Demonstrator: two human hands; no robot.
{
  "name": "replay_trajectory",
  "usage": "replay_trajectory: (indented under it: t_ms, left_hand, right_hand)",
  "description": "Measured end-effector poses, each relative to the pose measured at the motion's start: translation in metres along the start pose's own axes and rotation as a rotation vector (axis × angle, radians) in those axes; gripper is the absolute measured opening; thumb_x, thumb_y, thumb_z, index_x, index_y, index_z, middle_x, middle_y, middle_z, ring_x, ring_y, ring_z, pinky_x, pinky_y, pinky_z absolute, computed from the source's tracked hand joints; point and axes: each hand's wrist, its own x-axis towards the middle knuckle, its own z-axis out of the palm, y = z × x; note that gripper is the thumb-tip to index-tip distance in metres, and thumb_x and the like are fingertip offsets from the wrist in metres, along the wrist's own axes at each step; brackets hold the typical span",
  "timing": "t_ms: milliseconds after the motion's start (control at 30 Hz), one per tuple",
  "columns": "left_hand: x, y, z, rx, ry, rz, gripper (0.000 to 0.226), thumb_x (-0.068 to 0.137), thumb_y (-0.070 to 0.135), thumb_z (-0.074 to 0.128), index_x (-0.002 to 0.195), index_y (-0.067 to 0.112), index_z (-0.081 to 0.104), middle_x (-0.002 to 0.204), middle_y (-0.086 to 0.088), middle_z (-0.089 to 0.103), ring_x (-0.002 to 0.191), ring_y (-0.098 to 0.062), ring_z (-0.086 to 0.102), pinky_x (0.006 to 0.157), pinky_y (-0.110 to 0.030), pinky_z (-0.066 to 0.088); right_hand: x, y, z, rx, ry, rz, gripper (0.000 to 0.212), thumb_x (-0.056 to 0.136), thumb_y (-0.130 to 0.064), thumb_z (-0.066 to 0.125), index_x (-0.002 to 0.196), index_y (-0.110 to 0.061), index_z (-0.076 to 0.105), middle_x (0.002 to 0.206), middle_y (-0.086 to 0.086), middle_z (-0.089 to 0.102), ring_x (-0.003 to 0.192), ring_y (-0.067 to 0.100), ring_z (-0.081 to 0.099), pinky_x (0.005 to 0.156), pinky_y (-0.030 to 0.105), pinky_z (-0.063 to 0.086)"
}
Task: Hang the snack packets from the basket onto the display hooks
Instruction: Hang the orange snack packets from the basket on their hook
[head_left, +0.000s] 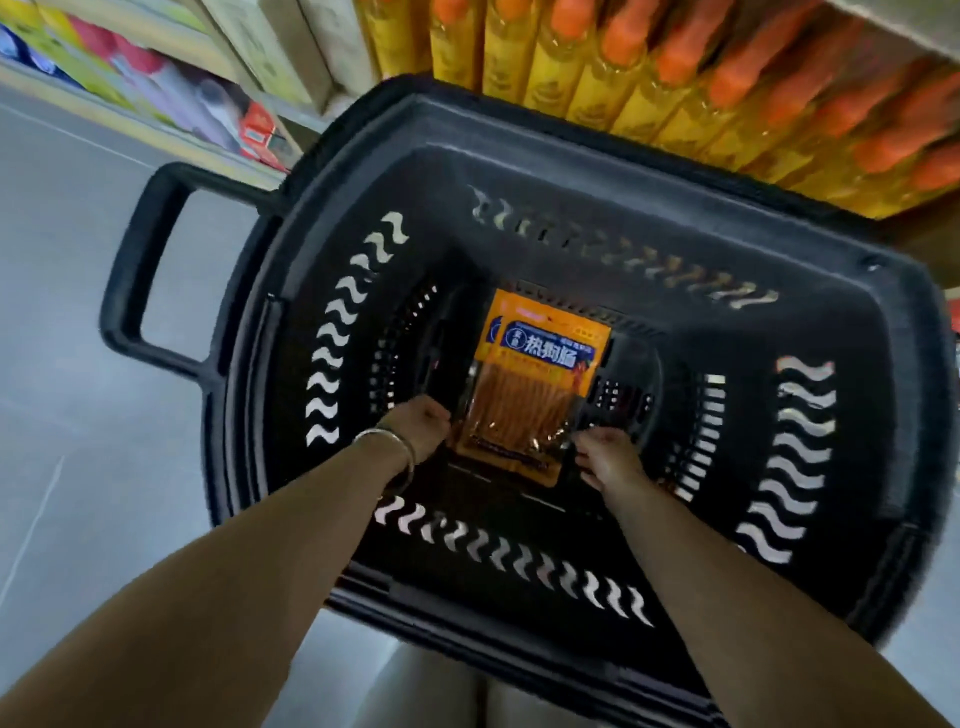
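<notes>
Grey tiled floor (62, 322) — stocked shelves (171, 98), orange-capped bottles (675, 62).

The basket (571, 130) was black, its walls pierced by rows of wavy slots that showed pale grey-white. The packets (535, 384) were orange, with a dark blue label bearing white characters and a clear window showing brownish-orange sticks. The bottles (649, 78) were yellow with orange caps. The floor (62, 312) was plain grey. The bangle (395, 447) was silvery. The shelf goods (171, 93) blurred red, purple and yellow-green.
</notes>
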Motion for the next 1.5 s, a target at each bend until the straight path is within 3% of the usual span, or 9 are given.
replay_trajectory:
  t_ms: [100, 233, 400, 533, 867, 1000, 1100, 1233, 1500]
  left_hand:
    - [0.018, -0.002, 0.004, -0.002, -0.097, 0.005, 0.023, 0.093, 0.013, 0.047, 0.097, -0.001, 0.066, 0.087, -0.019, 0.064, 0.086, -0.025, 0.057, 0.068, -0.026, 0.041]
    - [0.038, -0.001, 0.003, -0.156, 0.021, -0.014, 0.022, 0.093, 0.014, 0.050, 0.106, 0.003, 0.065, 0.110, -0.022, 0.064, 0.103, -0.035, 0.060, 0.088, -0.037, 0.047]
    - [0.047, 0.001, -0.004, -0.328, 0.049, -0.008, 0.016, 0.093, 0.017, 0.049, 0.083, 0.024, 0.060, 0.088, -0.002, 0.061, 0.075, -0.011, 0.056, 0.065, -0.023, 0.044]
    - [0.045, -0.001, -0.003, -0.403, 0.068, -0.044, 0.010, 0.094, 0.017, 0.049, 0.098, 0.021, 0.058, 0.097, 0.000, 0.061, 0.075, -0.006, 0.056, 0.061, -0.017, 0.041]
    - [0.029, 0.007, 0.000, -0.607, -0.058, -0.118, 0.021, 0.085, 0.041, 0.063, 0.087, 0.020, 0.063, 0.086, 0.002, 0.070, 0.079, -0.014, 0.066, 0.065, -0.027, 0.052]
    - [0.031, 0.008, -0.010, -0.718, -0.066, -0.095, 0.028, 0.079, 0.029, 0.073, 0.102, 0.014, 0.067, 0.096, -0.005, 0.072, 0.082, -0.017, 0.068, 0.073, -0.030, 0.053]
    - [0.036, 0.008, -0.017, -0.704, 0.034, -0.061, 0.021, 0.080, 0.027, 0.073, 0.094, 0.013, 0.067, 0.087, -0.005, 0.072, 0.077, -0.018, 0.068, 0.076, -0.032, 0.055]
    - [0.039, 0.012, -0.018, -0.586, 0.118, -0.033, 0.016, 0.081, 0.031, 0.071, 0.088, 0.019, 0.063, 0.079, 0.004, 0.067, 0.068, -0.008, 0.063, 0.053, -0.018, 0.047]
    - [0.035, 0.010, -0.013, -0.582, 0.133, -0.007, 0.012, 0.083, 0.029, 0.069, 0.076, 0.025, 0.060, 0.072, 0.011, 0.064, 0.061, 0.001, 0.059, 0.048, -0.014, 0.044]
  right_hand:
    - [0.025, 0.006, 0.016, -0.013, 0.088, -0.052, 0.011, 0.083, -0.017, 0.069, 0.080, -0.014, 0.058, 0.080, 0.008, 0.056, 0.069, 0.020, 0.056, 0.065, 0.029, 0.048]
    - [0.066, 0.019, 0.032, 0.055, 0.122, 0.006, 0.065, 0.076, -0.030, 0.076, 0.132, -0.009, 0.050, 0.124, 0.013, 0.059, 0.108, 0.031, 0.059, 0.096, 0.045, 0.048]
    - [0.079, 0.024, 0.043, 0.000, 0.134, -0.028, 0.035, 0.075, -0.031, 0.078, 0.098, -0.011, 0.061, 0.104, 0.011, 0.068, 0.091, 0.028, 0.065, 0.086, 0.041, 0.053]
    - [0.060, 0.022, 0.035, -0.082, 0.145, -0.134, 0.031, 0.086, -0.031, 0.066, 0.105, -0.008, 0.061, 0.089, 0.005, 0.065, 0.070, 0.016, 0.059, 0.059, 0.025, 0.046]
    - [-0.009, -0.002, 0.022, 0.181, -0.388, -0.105, 0.024, 0.092, -0.020, 0.059, 0.116, -0.017, 0.056, 0.105, 0.003, 0.065, 0.085, 0.015, 0.065, 0.062, 0.026, 0.052]
    - [-0.009, -0.007, 0.039, 0.120, -0.587, -0.113, 0.021, 0.089, -0.032, 0.062, 0.110, -0.029, 0.060, 0.111, -0.003, 0.069, 0.098, 0.015, 0.068, 0.078, 0.031, 0.055]
    - [0.016, -0.010, 0.052, 0.108, -0.297, -0.167, 0.014, 0.090, -0.038, 0.059, 0.101, -0.029, 0.060, 0.105, -0.002, 0.067, 0.094, 0.015, 0.065, 0.073, 0.028, 0.047]
    - [0.061, -0.005, 0.060, 0.078, 0.133, -0.137, 0.028, 0.087, -0.023, 0.063, 0.106, -0.002, 0.066, 0.094, 0.012, 0.068, 0.081, 0.025, 0.064, 0.066, 0.028, 0.045]
    - [0.090, 0.004, 0.065, 0.023, 0.152, -0.012, 0.055, 0.072, -0.040, 0.079, 0.109, -0.012, 0.049, 0.101, 0.004, 0.058, 0.085, 0.020, 0.059, 0.078, 0.032, 0.050]
